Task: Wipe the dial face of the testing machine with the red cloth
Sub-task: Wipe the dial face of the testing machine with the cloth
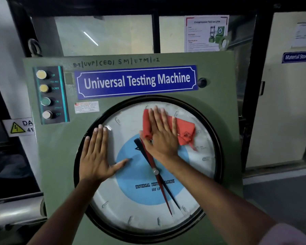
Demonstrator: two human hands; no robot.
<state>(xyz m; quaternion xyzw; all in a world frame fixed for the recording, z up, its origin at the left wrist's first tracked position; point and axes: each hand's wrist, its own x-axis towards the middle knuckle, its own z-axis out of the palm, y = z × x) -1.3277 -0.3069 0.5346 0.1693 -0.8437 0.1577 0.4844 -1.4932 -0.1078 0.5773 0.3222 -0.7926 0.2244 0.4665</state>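
The round dial face (131,207) fills the middle of the green testing machine (56,156), white with a blue centre and a black rim. A red pointer and a black pointer cross its hub. The red cloth (184,129) lies folded against the upper right part of the glass. My right hand (162,135) presses flat on the cloth, fingers spread and pointing up. My left hand (97,156) rests flat and bare on the dial's left edge, across the rim, holding nothing.
A blue "Universal Testing Machine" plate (136,81) sits above the dial. At the upper left a panel (50,94) carries UP, DOWN, ON and OFF buttons. A black knob (202,82) is at the upper right. A yellow danger sign (18,127) hangs left; a door stands right.
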